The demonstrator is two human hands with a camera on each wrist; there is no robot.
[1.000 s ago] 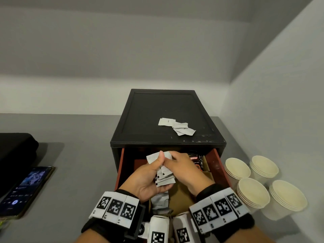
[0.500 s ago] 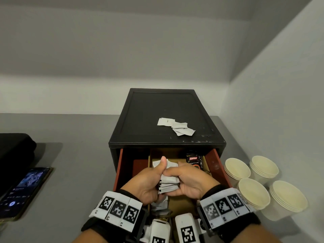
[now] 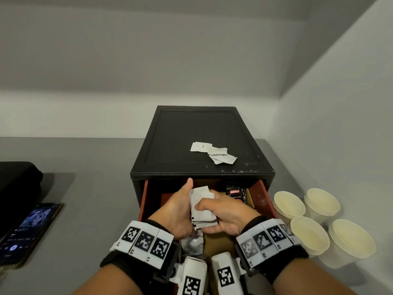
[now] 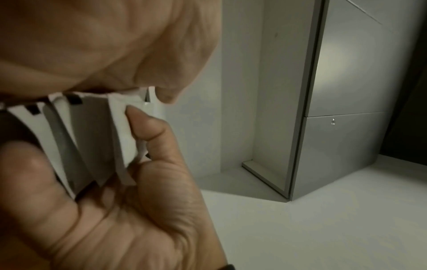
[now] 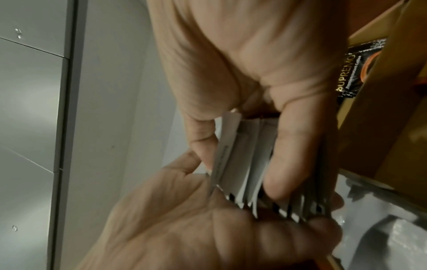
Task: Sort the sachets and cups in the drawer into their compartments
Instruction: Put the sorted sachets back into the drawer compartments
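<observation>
A: What do the hands hold?

B: Left hand and right hand both grip one stack of white sachets above the open drawer, fingers curled round it.

A: How will it handle?

B: Probably light, thin and slippery, apt to fan out; best pinched across the flat faces. Its long axis runs roughly away from the person, towards the black cabinet.
</observation>
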